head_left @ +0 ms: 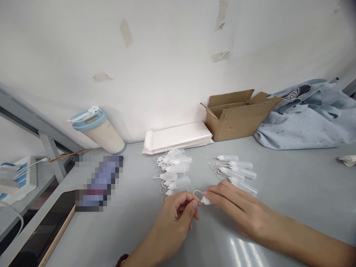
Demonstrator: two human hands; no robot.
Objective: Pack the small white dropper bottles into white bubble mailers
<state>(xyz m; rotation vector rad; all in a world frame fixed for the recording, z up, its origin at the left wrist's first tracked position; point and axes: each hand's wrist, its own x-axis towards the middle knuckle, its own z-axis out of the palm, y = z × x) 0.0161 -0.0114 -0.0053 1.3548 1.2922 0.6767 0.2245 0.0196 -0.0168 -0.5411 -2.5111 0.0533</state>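
Pinching closed, left hand (175, 215) holds pale loop (197, 191), right hand (241, 211) seemingly a white-tipped bottle (205, 200)

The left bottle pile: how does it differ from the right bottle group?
The left pile is bigger than the right group. The left pile is heaped, while the right group lies flatter. Both hold translucent bottles, mostly pointing left.

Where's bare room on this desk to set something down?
On the right, between the right bottle group, the blue fabric and the right forearm; on the left, between the pixelated item and left bottle pile. Crowded: the middle, with left hand, right hand and bottles; the back, with white packets and cardboard box.
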